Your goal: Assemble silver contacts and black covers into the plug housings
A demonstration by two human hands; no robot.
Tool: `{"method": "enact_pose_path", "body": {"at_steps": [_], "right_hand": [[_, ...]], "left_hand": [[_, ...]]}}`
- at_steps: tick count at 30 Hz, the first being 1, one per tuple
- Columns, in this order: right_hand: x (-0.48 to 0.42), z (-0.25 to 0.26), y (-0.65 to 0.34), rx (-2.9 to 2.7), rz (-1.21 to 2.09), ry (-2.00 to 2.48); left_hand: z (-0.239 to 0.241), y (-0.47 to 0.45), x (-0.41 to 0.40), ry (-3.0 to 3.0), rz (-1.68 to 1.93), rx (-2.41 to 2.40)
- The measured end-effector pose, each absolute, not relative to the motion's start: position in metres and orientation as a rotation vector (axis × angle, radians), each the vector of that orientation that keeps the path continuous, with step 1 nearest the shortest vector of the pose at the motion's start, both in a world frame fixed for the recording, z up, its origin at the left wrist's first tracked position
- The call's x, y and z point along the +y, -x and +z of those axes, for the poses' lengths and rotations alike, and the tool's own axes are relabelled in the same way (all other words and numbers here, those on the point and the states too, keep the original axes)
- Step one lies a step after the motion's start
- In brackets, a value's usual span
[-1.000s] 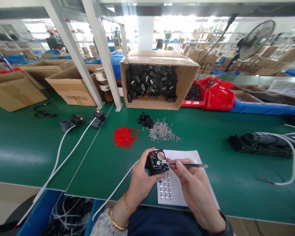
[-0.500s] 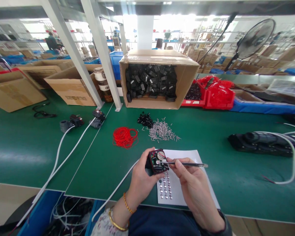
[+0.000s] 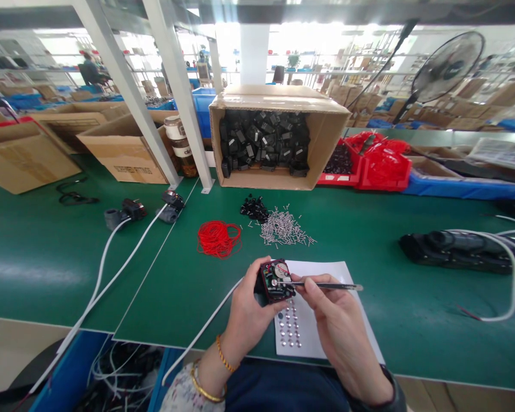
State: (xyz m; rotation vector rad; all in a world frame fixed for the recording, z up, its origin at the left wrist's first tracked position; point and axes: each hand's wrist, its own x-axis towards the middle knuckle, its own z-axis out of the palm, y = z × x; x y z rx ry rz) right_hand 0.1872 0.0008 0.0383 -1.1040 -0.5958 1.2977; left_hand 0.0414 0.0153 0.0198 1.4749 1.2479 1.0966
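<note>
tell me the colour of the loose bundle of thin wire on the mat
Red wire bundle, clearest in the head view.

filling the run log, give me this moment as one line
left hand: holds black module | right hand: tweezers tip at module | below: white sheet with metal discs

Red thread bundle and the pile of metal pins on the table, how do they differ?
The red thread bundle is one tangle of bright red loops; the metal pins are silvery and straight. The bundle forms a compact clump, while the pins lie loose and scattered. Both rest on the green table, side by side.
</note>
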Motion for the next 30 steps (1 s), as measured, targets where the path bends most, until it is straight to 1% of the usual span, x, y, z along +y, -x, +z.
{"method": "enact_pose_path", "body": {"at_steps": [7,13,18,23,28,30], "right_hand": [[0.002,0.037,-0.187,-0.605,1.287,1.119],[0.002,0.035,-0.188,-0.645,1.258,1.14],[0.003,0.034,-0.188,-0.682,1.215,1.146],[0.006,0.032,-0.19,-0.714,1.2,1.118],[0.005,0.036,-0.187,-0.796,1.126,1.137],[0.0,0.042,-0.183,-0.912,0.976,1.185]], "left_hand": [[0.006,-0.041,0.015,-1.515,1.092,1.274],[0.004,-0.041,0.015,-1.526,1.104,1.277],[-0.007,-0.043,0.014,-1.493,1.237,1.165],[-0.013,-0.043,0.016,-1.793,1.392,1.112],[-0.002,-0.044,0.016,-1.995,1.294,1.165],[0.002,-0.045,0.015,-2.04,1.248,1.203]]}}
